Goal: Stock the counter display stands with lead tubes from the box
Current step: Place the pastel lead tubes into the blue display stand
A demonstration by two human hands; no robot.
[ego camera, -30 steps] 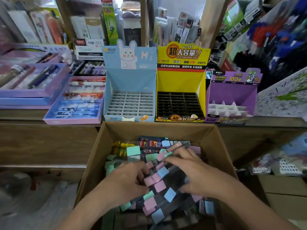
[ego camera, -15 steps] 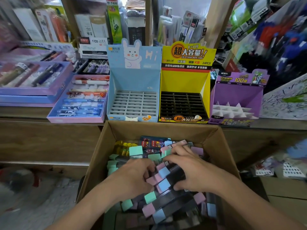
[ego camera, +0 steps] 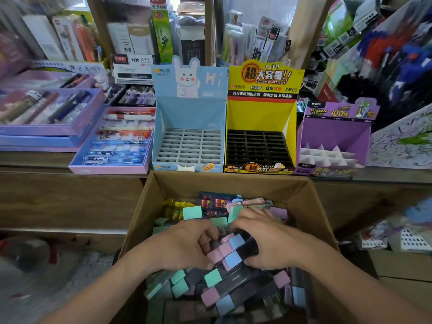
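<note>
The left hand [ego camera: 187, 244] and right hand [ego camera: 271, 242] are clasping pastel-capped lead tubes [ego camera: 230, 252] with curled fingers, inside the cardboard box [ego camera: 304, 197]. The blue stand [ego camera: 189, 118], yellow stand [ego camera: 259, 115] and purple stand [ego camera: 334, 134] are sitting just behind.

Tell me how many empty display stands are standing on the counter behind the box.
3, side by side behind the box: the blue stand on the left, the yellow stand in the middle, the purple stand on the right. None looks hidden.
</note>
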